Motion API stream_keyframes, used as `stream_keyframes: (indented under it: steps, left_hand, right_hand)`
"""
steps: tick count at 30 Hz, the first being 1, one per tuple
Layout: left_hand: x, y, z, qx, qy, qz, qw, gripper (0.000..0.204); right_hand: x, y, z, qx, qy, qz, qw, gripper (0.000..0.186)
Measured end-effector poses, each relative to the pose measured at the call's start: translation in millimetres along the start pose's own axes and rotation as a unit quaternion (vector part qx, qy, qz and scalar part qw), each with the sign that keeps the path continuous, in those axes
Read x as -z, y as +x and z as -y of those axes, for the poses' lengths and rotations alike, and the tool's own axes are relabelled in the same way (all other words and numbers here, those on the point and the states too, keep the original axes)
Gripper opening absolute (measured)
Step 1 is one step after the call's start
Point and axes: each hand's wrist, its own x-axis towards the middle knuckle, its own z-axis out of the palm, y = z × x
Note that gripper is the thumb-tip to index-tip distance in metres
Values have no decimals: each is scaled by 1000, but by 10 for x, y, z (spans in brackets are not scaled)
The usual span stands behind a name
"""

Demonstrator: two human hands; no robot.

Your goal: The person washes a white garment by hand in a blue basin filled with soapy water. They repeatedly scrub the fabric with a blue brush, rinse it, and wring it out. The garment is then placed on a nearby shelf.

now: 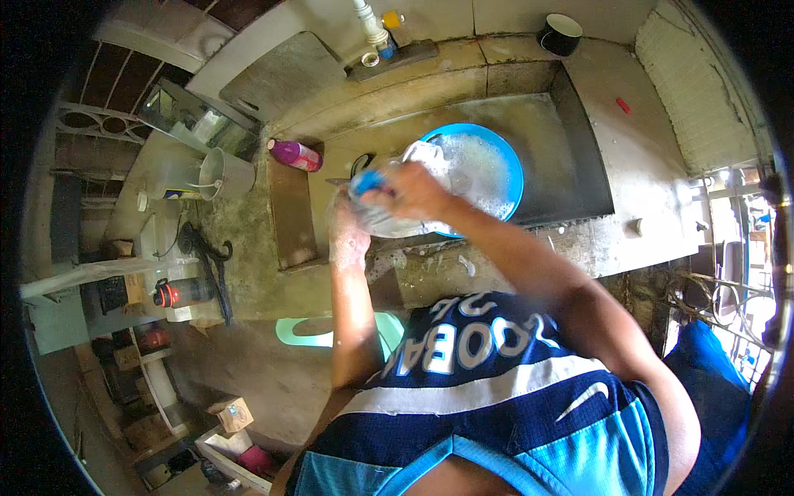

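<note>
Over the sink's near edge, my left hand (pixel 349 230), wet with suds, grips a whitish, soapy item (pixel 389 223) that is blurred; its kind is unclear. My right hand (pixel 418 192) is closed around a small blue scrubber (pixel 368 183), smeared by motion, and presses it against that item. Just behind and to the right is a round blue basin (pixel 520 178) of sudsy water. A white cloth-like thing (pixel 424 154) shows at the basin's left side, partly hidden by my right hand.
A concrete sink (pixel 579 149) surrounds the basin. To its left lies a purple bottle (pixel 294 155), with a grey bucket (pixel 226 174) further left. White pipe (pixel 370 23) stands at the back; a dark bowl (pixel 561 35) sits back right. A green plastic stool (pixel 302 332) is below the counter.
</note>
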Motion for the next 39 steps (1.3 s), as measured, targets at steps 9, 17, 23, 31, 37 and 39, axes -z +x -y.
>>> stream_keyframes:
  steps: [9, 17, 23, 31, 37, 39]
  left_hand:
    - [-142, -229, -327, -30, 4, 105, 994, 39]
    - [-923, -370, -569, -87, 125, 255, 955, 49]
    - [-1196, -415, -103, -162, 198, 306, 917, 69]
    - [-637, -370, 100, -173, 756, 365, 515, 46]
    - [-682, -259, -410, -156, 659, 339, 653, 42]
    - [-808, -160, -437, -85, 491, 280, 820, 40]
  right_hand:
    - [899, -239, -742, -248, -129, 50, 959, 78]
    - [622, -253, -54, -30, 99, -149, 983, 54]
    - [1217, -206, 456, 77, 118, -277, 950, 51]
    - [1926, -128, 333, 135, 174, -376, 900, 26]
    - [2028, -245, 146, -257, -55, -40, 964, 60]
    - [1763, -469, 38, -182, -17, -73, 980, 49]
